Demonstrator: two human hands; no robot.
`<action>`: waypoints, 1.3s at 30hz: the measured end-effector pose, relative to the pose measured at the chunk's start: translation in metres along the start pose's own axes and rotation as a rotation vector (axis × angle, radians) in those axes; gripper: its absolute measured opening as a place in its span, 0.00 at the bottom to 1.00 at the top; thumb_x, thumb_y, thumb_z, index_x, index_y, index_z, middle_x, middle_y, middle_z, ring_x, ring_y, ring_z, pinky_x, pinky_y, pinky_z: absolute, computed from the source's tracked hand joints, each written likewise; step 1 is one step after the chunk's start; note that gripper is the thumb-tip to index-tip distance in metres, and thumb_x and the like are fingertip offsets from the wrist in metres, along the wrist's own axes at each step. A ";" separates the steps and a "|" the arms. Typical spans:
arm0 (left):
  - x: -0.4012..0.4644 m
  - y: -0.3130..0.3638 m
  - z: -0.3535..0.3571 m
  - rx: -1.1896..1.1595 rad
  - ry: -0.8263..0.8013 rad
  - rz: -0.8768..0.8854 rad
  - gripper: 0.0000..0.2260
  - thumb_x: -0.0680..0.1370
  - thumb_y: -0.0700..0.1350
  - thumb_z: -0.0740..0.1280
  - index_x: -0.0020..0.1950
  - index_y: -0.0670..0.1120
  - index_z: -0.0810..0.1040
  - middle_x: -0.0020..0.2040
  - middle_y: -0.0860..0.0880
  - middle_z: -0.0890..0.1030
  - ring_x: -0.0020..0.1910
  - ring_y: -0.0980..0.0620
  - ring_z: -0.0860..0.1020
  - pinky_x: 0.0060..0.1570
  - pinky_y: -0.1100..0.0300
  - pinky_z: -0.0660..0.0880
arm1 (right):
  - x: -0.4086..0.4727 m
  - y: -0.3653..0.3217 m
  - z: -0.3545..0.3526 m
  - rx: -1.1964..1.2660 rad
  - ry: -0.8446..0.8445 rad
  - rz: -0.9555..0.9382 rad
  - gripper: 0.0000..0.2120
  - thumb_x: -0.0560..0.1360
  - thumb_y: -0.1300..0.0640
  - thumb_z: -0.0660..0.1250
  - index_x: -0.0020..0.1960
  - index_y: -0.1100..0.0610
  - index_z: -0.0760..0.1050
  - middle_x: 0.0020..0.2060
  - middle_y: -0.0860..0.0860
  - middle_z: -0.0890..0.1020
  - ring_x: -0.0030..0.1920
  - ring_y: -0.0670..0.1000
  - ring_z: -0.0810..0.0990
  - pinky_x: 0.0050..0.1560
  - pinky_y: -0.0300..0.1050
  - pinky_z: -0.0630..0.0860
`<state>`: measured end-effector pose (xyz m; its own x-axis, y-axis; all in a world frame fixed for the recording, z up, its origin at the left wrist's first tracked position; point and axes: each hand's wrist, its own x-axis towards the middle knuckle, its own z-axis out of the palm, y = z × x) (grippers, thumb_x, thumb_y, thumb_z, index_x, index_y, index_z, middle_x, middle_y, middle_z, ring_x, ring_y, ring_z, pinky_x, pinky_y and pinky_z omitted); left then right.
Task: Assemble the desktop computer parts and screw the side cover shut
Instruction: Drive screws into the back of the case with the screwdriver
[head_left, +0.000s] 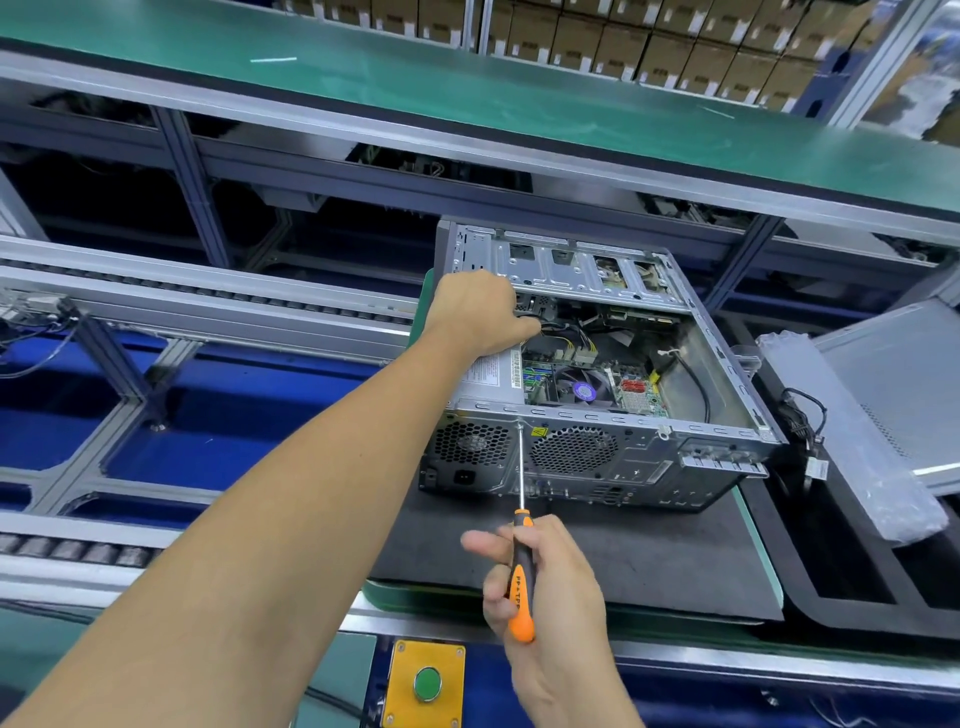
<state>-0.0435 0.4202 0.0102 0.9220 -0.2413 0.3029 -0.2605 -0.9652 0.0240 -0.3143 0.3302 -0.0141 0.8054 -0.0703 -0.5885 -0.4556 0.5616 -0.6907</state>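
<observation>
Computer case (597, 457), one of it, lies on its side with the open side facing up, on a dark mat (649, 551) over a green-edged pallet (758, 551). Nearest the camera sits one yellow button box (423, 680) with a single green button, on the line's front edge. Just above it, the right hand (545, 577) wraps its fingers round the orange-and-black handle of one screwdriver (521, 545); the shaft runs up and the tip meets the top edge of the case's rear panel, between two round fan grilles. Further up, the left hand (480, 309) reaches over the case's left edge, fingers curled down into the black cables beside the power supply; whether it grips one I cannot tell, since the fingertips are hidden. Inside, one CPU fan (582, 389) shows on the motherboard. To the right, one grey side cover (898, 384) leans, cut off by the frame, with a clear plastic bag (852, 441) and a black cable beside it. Left, roller conveyor rails (208, 296) run across over blue flooring. Beyond, a green shelf (467, 88), then stacked cartons (675, 47), too blurred to count.
</observation>
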 end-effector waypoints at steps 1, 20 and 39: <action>0.000 0.000 0.000 -0.002 0.002 0.003 0.23 0.73 0.63 0.62 0.26 0.48 0.65 0.24 0.51 0.65 0.25 0.50 0.66 0.30 0.62 0.60 | 0.000 0.000 0.000 0.106 -0.030 0.063 0.06 0.80 0.63 0.59 0.45 0.61 0.70 0.39 0.63 0.86 0.17 0.48 0.69 0.17 0.34 0.61; -0.152 0.030 -0.047 -0.866 0.282 -0.370 0.15 0.78 0.66 0.63 0.40 0.57 0.72 0.26 0.54 0.69 0.26 0.54 0.67 0.28 0.57 0.63 | 0.006 -0.013 -0.013 -0.087 -0.054 0.029 0.03 0.77 0.64 0.60 0.46 0.59 0.70 0.27 0.54 0.75 0.19 0.47 0.61 0.20 0.38 0.56; -0.184 0.082 -0.027 -1.691 -0.092 -1.060 0.10 0.74 0.56 0.76 0.44 0.50 0.87 0.40 0.65 0.75 0.56 0.59 0.71 0.68 0.49 0.70 | 0.012 -0.014 -0.018 -0.130 -0.047 0.054 0.02 0.77 0.63 0.60 0.48 0.58 0.71 0.26 0.53 0.75 0.19 0.47 0.63 0.20 0.38 0.57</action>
<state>-0.2422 0.3884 -0.0182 0.8577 0.1996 -0.4737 0.3923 0.3413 0.8542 -0.3046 0.3067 -0.0187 0.7940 -0.0027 -0.6079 -0.5414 0.4517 -0.7091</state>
